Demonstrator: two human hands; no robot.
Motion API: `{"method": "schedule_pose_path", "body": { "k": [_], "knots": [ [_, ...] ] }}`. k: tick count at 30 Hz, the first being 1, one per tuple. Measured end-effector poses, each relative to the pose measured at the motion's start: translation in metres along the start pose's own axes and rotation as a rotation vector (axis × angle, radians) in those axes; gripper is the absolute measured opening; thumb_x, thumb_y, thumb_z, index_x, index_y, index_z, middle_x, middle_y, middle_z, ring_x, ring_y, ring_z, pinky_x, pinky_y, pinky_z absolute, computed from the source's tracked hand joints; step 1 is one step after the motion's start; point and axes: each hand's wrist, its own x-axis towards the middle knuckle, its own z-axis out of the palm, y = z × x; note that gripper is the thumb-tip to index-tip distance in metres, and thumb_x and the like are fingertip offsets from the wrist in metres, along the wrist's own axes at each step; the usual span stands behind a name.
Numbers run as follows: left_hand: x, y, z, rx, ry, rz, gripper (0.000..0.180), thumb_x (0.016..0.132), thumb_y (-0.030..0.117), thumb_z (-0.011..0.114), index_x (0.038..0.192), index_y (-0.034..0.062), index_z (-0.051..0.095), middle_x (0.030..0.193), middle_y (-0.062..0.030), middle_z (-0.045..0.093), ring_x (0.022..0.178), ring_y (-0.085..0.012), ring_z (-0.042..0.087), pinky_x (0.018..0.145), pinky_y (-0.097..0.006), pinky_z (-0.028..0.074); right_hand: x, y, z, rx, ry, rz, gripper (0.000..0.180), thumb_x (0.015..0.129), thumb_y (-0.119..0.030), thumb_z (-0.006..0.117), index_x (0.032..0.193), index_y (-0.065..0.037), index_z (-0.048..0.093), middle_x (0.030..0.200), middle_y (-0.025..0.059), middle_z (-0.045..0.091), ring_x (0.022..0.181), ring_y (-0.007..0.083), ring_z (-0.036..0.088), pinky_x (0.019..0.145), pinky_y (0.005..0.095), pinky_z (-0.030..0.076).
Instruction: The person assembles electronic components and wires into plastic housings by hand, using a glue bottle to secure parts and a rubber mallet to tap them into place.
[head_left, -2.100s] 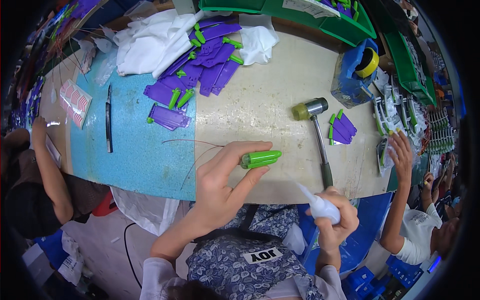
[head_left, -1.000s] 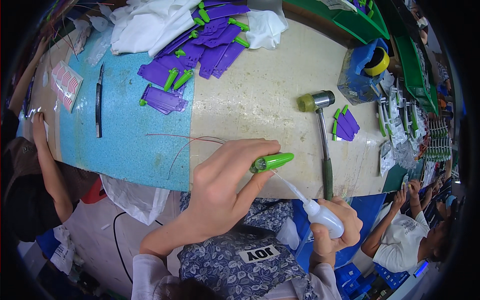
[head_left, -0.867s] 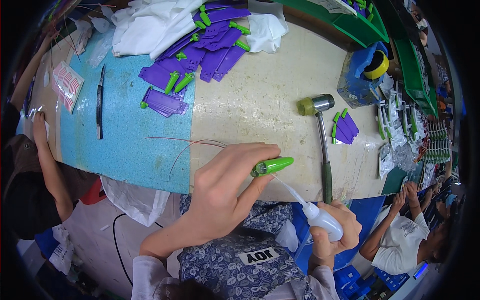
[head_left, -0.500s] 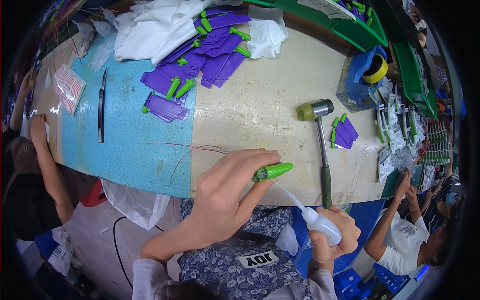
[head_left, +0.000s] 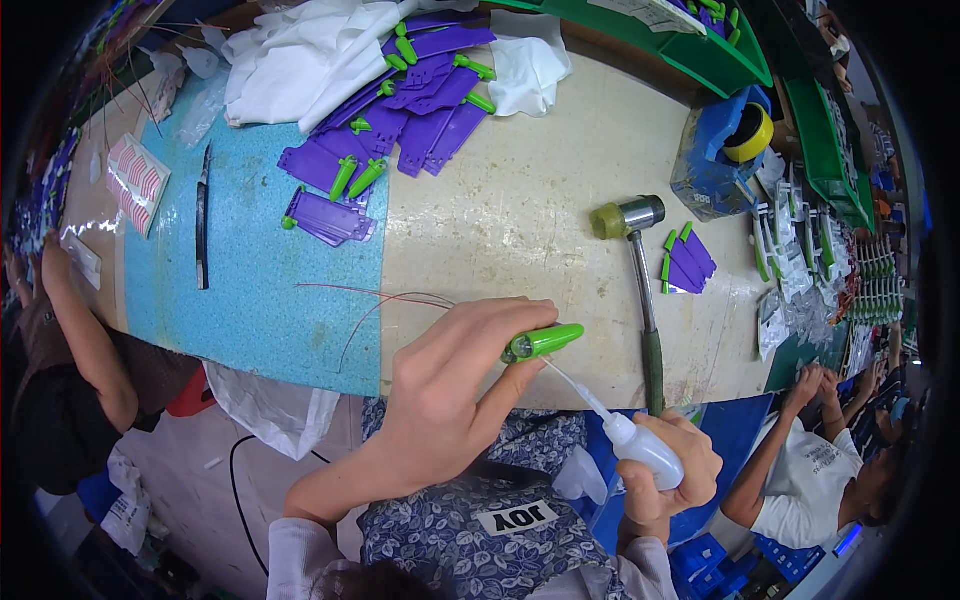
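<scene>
At the near edge of the beige tabletop, the left hand pinches a glossy green plastic piece, rounded and tapered, between thumb and forefinger, its clear end turned left. The right hand has its fingers wrapped around a soft white plastic squeeze bottle, its thin nozzle angled up to the piece's underside — whether the tip touches, I cannot tell.

To do this well, I would hold the piece still, brace both wrists, and squeeze lightly so that little comes out at once; the left thumb, so near the tip, seems best kept clear of any drip.

Counted: one green piece in hand, one bottle, and one hammer with a steel shaft and dark green grip to the right. Beyond it lies a small fan of flat purple plastic blades with three green ends showing. One slim black tool lies left, one yellow tape roll far right. The far purple heap overlaps too much to count.
</scene>
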Motion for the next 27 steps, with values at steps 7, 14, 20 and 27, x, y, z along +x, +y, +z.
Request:
{"method": "schedule_pose_path", "body": {
  "k": [7,14,20,27],
  "knots": [
    [0.0,0.0,0.0,-0.008,-0.005,-0.011,0.031,0.08,-0.002,0.069,0.11,-0.0038,0.063,0.107,-0.0165,0.067,0.098,-0.0281,0.066,0.083,-0.033,0.051,-0.002,0.002,-0.002,0.005,0.011,0.001,0.047,0.07,-0.039,0.081,0.087,0.003,0.069,0.064,0.0113,0.064,0.048,0.0224,0.057,0.047,0.0297,0.045],
    [0.0,-0.001,0.003,-0.084,-0.022,-0.025,0.03,0.079,-0.002,0.068,0.108,-0.003,0.061,0.102,-0.0172,0.065,0.093,-0.0326,0.065,0.078,-0.037,0.052,-0.011,0.009,-0.003,0.145,0.136,0.102,0.049,0.07,-0.043,0.078,0.086,0.002,0.068,0.065,0.011,0.066,0.047,0.022,0.057,0.049,0.0313,0.046],
    [-0.001,0.002,0.003,-0.096,-0.055,-0.063,0.032,0.08,-0.003,0.068,0.111,-0.0037,0.062,0.11,-0.0152,0.067,0.101,-0.0264,0.065,0.086,-0.033,0.05,-0.006,0.009,-0.004,0.121,0.079,0.081,0.048,0.07,-0.04,0.079,0.088,0.003,0.067,0.067,0.0117,0.066,0.046,0.021,0.057,0.048,0.0303,0.046],
    [0.0,0.002,0.004,-0.082,-0.028,-0.007,0.03,0.078,-0.003,0.069,0.108,-0.0032,0.061,0.103,-0.0175,0.065,0.093,-0.032,0.065,0.078,-0.036,0.052,-0.006,0.01,-0.003,0.105,0.085,0.017,0.046,0.071,-0.038,0.078,0.086,0.004,0.067,0.067,0.0118,0.066,0.046,0.0217,0.057,0.048,0.0306,0.046]
  ]
}}
